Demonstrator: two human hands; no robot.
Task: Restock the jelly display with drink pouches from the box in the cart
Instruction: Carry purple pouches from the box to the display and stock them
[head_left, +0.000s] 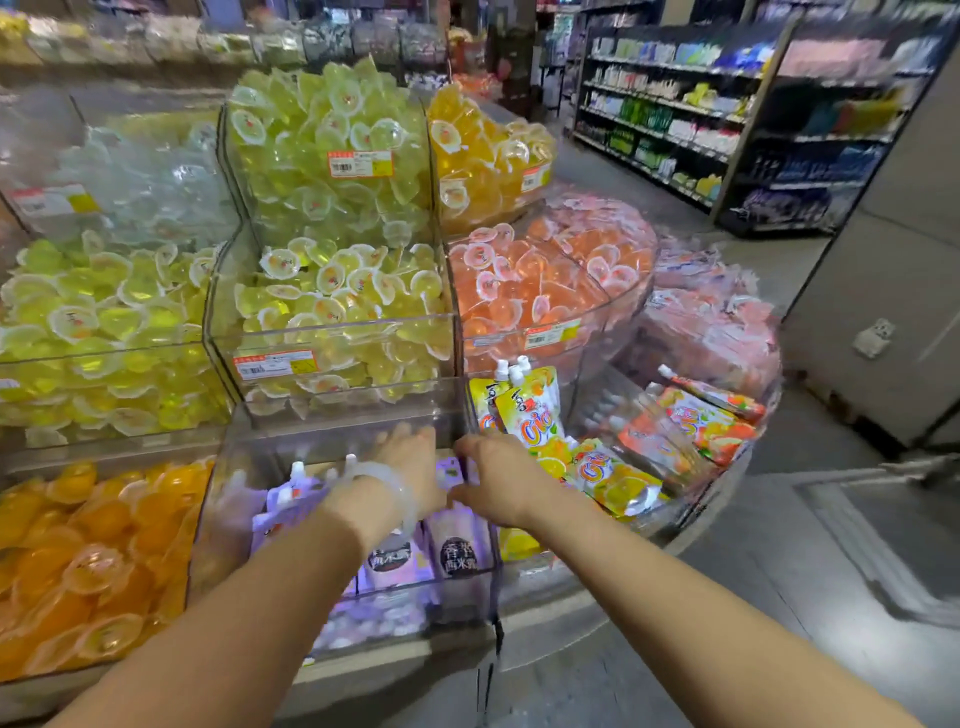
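Note:
Both my hands reach into a clear acrylic bin (343, 439) at the front of the jelly display. Purple drink pouches (460, 553) with white spouts stand in it. My left hand (402, 470), a pale bangle on its wrist, lies with fingers stretched forward over the pouches. My right hand (493, 480) has its fingers curled down at the bin's right wall, on the top of a purple pouch. Orange drink pouches (535, 410) fill the neighbouring bin to the right. The box and cart are out of view.
Tiered clear bins hold yellow-green jelly cups (322, 291), orange cups (88, 561) at lower left and peach cups (524, 280). Pink bagged goods (711, 332) sit at the right end. A grey pillar (878, 291) and stocked shelving (701, 114) flank the aisle floor.

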